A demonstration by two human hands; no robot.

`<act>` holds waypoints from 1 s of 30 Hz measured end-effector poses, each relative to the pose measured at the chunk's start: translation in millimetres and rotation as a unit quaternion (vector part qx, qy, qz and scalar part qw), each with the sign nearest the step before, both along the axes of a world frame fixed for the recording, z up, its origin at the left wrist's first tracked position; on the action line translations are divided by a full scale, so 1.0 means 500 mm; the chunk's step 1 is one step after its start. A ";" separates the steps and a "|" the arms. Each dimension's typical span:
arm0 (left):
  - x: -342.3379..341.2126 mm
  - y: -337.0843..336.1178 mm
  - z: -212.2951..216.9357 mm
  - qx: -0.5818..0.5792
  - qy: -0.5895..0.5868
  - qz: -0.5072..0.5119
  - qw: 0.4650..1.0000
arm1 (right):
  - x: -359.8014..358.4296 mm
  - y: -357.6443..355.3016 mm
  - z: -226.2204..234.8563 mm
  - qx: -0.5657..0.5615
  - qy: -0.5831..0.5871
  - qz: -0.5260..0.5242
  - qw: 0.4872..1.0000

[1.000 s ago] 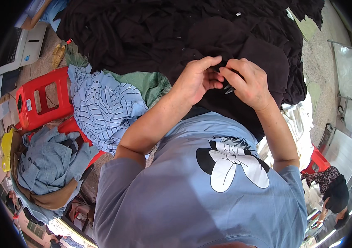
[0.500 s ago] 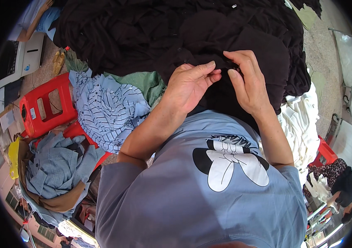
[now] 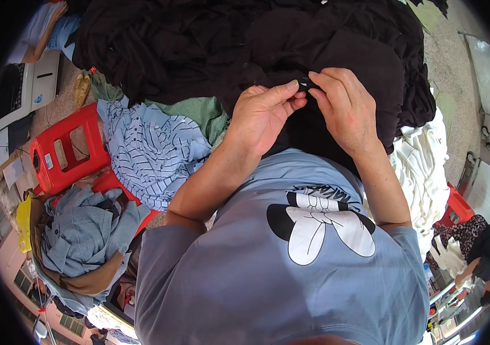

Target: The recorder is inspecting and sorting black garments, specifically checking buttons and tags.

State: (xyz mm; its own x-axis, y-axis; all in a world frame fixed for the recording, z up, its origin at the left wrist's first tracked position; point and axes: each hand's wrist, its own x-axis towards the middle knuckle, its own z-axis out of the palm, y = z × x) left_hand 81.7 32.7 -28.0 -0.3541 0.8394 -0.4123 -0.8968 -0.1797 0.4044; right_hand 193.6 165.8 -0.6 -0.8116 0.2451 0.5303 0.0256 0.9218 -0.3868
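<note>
A large heap of black garments point(image 3: 199, 52) spreads in front of me, its near part hanging down against my body. My left hand point(image 3: 262, 118) is closed in a pinch, thumb against the fingers, on a dark edge of the black cloth. Facing it, my right hand point(image 3: 345, 109) pinches the same edge with thumb and forefinger, the other fingers curled behind. A tiny pale glint point(image 3: 303, 84) shows between the two sets of fingertips; what it is cannot be made out.
To the left lie a blue striped shirt point(image 3: 153, 149), green cloth point(image 3: 196, 118), a red plastic stool point(image 3: 69, 149) and a container of grey-blue garments point(image 3: 81, 230). White cloth point(image 3: 420, 172) is piled at right. Other people point(image 3: 481, 253) are at the far right and upper left.
My right hand has closed, its thumb and forefinger coming together on the cloth edge near the left fingertips. A small pale glint now shows there. The left hand has barely moved.
</note>
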 end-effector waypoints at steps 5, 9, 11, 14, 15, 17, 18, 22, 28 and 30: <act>0.007 0.004 0.003 -0.015 0.010 0.006 1.000 | -0.001 0.001 -0.003 0.009 0.005 0.002 1.000; 0.009 0.002 -0.002 -0.016 0.010 0.002 1.000 | 0.002 0.005 -0.012 0.008 0.011 0.007 1.000; 0.008 0.000 -0.009 -0.017 0.011 -0.001 1.000 | 0.004 0.006 -0.013 -0.003 0.017 0.008 1.000; 0.009 0.002 -0.011 -0.023 0.005 -0.001 1.000 | 0.008 0.001 -0.001 -0.243 -0.021 -0.014 0.970; 0.010 0.003 -0.010 -0.029 -0.001 0.001 1.000 | 0.009 0.001 -0.002 -0.243 -0.020 -0.014 0.970; 0.011 0.004 -0.008 -0.029 0.000 -0.003 1.000 | 0.010 0.001 -0.006 -0.261 -0.050 0.008 0.964; 0.011 0.003 -0.008 -0.029 0.000 -0.005 1.000 | 0.008 -0.001 -0.003 -0.262 -0.050 0.010 0.964; 0.022 0.001 -0.022 -0.044 0.027 0.008 0.999 | 0.008 -0.005 -0.020 -0.226 -0.087 0.020 0.970; -0.008 -0.022 -0.017 -0.377 0.528 -0.050 0.759 | 0.008 -0.035 -0.016 -0.038 -0.056 0.048 0.997; -0.032 -0.046 -0.029 -0.436 0.656 -0.069 0.613 | 0.011 -0.032 -0.036 -0.024 -0.064 0.049 0.996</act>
